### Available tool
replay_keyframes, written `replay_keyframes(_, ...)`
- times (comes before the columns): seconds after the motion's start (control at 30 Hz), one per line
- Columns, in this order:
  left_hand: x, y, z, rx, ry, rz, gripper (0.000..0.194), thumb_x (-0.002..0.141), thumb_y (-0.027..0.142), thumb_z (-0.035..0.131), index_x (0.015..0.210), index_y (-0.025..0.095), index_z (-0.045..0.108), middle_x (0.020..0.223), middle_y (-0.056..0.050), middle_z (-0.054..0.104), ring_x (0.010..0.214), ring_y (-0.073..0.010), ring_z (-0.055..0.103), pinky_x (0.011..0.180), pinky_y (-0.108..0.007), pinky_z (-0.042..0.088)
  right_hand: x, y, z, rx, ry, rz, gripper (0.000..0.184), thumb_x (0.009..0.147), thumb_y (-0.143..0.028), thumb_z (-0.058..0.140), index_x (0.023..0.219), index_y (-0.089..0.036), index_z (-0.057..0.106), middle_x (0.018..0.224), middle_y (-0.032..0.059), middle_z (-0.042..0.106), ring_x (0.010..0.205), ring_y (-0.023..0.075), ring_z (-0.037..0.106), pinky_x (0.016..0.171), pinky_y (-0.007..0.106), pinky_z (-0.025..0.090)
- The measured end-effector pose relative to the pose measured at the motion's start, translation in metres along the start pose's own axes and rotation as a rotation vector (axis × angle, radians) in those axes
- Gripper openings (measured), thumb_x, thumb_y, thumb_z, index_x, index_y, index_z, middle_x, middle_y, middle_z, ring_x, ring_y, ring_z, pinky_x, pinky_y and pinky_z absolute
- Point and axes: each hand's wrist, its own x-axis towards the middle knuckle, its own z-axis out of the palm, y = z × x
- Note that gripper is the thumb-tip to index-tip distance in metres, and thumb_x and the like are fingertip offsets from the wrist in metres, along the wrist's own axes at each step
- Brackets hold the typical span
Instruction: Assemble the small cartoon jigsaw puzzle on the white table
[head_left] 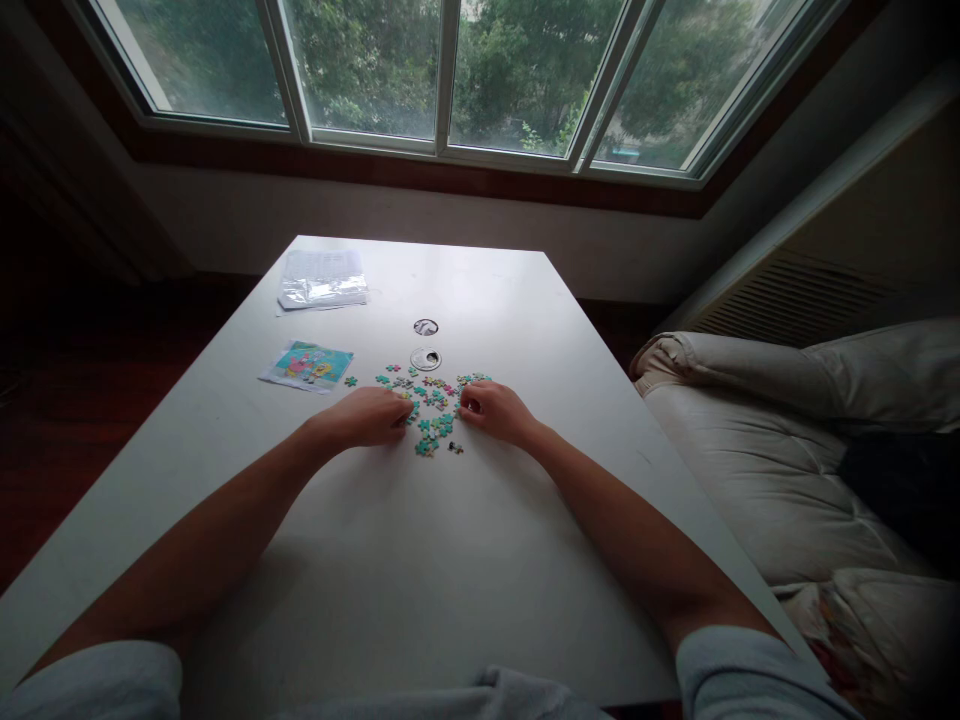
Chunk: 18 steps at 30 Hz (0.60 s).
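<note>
Several small teal and pink puzzle pieces [435,405] lie scattered on the white table [420,560]. My left hand [371,416] rests at the left edge of the scatter, fingers curled and pinched at a piece. My right hand [495,410] sits at the right edge, fingers bent down onto the pieces. What either hand holds is too small to make out. A colourful picture card [307,365] lies to the left of the pieces.
A clear plastic bag with paper [322,280] lies at the table's far left. Two small round lids or discs [425,343] sit beyond the pieces. A padded white sofa [787,450] stands right of the table. Windows run along the far wall.
</note>
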Motion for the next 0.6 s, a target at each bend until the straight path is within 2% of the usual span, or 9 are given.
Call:
replay_keyframes(0.2,0.003,0.002,-0.001,-0.009,0.041,0.072,0.012,0.088,0.021,0.054,0.081,0.021,0.063,0.087,-0.005,0.070,0.076,-0.0189,0.062,0.064,-0.030,0.036,0.000,0.004,0.002,0.009,-0.010,-0.088,0.006,0.086,-0.020,0.068,0.083,-0.020,0.063,0.078,0.0004,0.060,0.074,0.0145,0.051,0.068,0.026,0.033)
replay_keyframes(0.37,0.002,-0.019,-0.007,-0.114,0.113,0.052,0.013,0.090,0.025,0.055,0.081,0.022,0.064,0.082,-0.001,0.071,0.072,-0.0161,0.061,0.062,-0.026,0.034,-0.002,0.007,0.005,0.045,0.058,-0.109,0.008,0.088,-0.016,0.063,0.081,-0.020,0.062,0.077,0.0005,0.061,0.071,0.0143,0.051,0.068,0.026,0.035)
replay_keyframes(0.4,0.002,-0.026,-0.008,-0.114,0.147,0.007,0.013,0.091,0.026,0.054,0.084,0.023,0.065,0.082,-0.001,0.071,0.071,-0.0160,0.061,0.062,-0.026,0.034,-0.002,0.007,0.006,0.053,0.069,-0.108,0.009,0.088,-0.015,0.063,0.081,-0.020,0.062,0.077,0.0006,0.061,0.071,0.0145,0.051,0.068,0.027,0.035)
replay_keyframes(0.5,0.002,-0.050,-0.004,-0.085,0.288,-0.243,0.018,0.093,0.033,0.053,0.093,0.023,0.069,0.084,-0.002,0.072,0.071,-0.0178,0.062,0.060,-0.027,0.034,-0.003,0.008,0.009,0.067,0.092,-0.120,0.009,0.089,-0.016,0.063,0.081,-0.021,0.063,0.076,0.0008,0.061,0.071,0.0149,0.051,0.068,0.027,0.036)
replay_keyframes(0.6,0.005,-0.067,0.009,-0.024,0.411,-0.439,0.023,0.094,0.034,0.051,0.098,0.023,0.070,0.095,-0.005,0.075,0.079,-0.0211,0.066,0.062,-0.028,0.037,-0.003,0.007,0.011,0.083,0.104,-0.155,0.008,0.091,-0.020,0.064,0.083,-0.021,0.063,0.076,0.0010,0.062,0.072,0.0153,0.052,0.070,0.028,0.037)
